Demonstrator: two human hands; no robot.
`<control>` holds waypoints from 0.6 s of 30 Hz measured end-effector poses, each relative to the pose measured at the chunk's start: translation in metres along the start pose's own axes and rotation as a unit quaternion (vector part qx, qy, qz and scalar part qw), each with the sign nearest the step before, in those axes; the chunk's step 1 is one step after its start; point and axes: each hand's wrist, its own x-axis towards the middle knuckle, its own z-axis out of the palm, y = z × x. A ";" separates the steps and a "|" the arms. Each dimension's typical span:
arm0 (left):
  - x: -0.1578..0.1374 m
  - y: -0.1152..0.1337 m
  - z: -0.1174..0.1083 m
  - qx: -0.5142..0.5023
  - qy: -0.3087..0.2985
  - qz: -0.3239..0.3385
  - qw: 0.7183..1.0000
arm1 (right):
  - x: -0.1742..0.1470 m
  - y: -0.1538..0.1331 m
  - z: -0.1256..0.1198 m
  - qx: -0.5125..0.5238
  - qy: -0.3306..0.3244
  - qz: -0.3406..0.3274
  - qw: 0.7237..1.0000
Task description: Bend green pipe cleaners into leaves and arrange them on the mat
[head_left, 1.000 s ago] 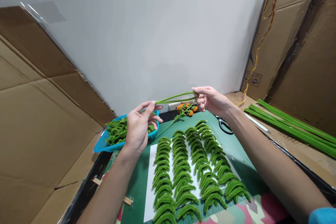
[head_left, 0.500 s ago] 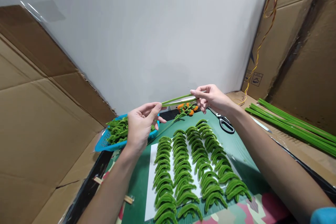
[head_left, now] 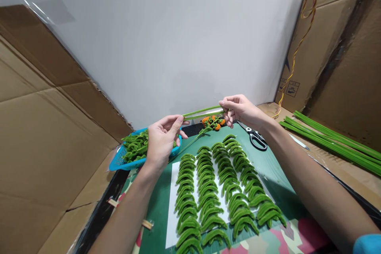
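I hold two green strips [head_left: 202,108] stretched between my hands above the far side of the mat [head_left: 154,222]; I cannot tell whether they are one strip folded double. My left hand [head_left: 162,137] pinches their left end between thumb and forefinger, with its other fingers loosely curled. My right hand [head_left: 239,112] pinches the right end the same way, its lower fingers bent in underneath.

To do this well, I judge a light pinch right at the ends is best, so the fuzz is not crushed. An even, gentle pull should keep both strips straight, and matching the ends at my fingertips should show any difference in length. Keeping both wrists raised leaves the laid-out pieces undisturbed.

At the far left is the blue basket [head_left: 132,166], heaped with curly green bits [head_left: 133,147]; my left hand hides part of its right side, and I cannot see how deep the heap goes. Nearer, the white sheet [head_left: 172,226] lies under four columns of arched green pieces [head_left: 186,198], a few reaching past its near edge. The scissors [head_left: 258,141] lie right of them.
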 end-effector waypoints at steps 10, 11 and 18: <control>0.001 0.000 0.001 -0.009 -0.021 -0.024 0.999 | -0.001 -0.001 -0.001 0.066 -0.051 0.032 0.996; 0.001 -0.001 0.000 -0.010 -0.023 -0.023 0.999 | -0.001 -0.001 -0.002 0.062 -0.053 0.031 0.996; 0.003 -0.004 -0.002 -0.005 -0.024 -0.008 1.000 | -0.007 -0.004 -0.004 0.009 -0.049 0.081 0.995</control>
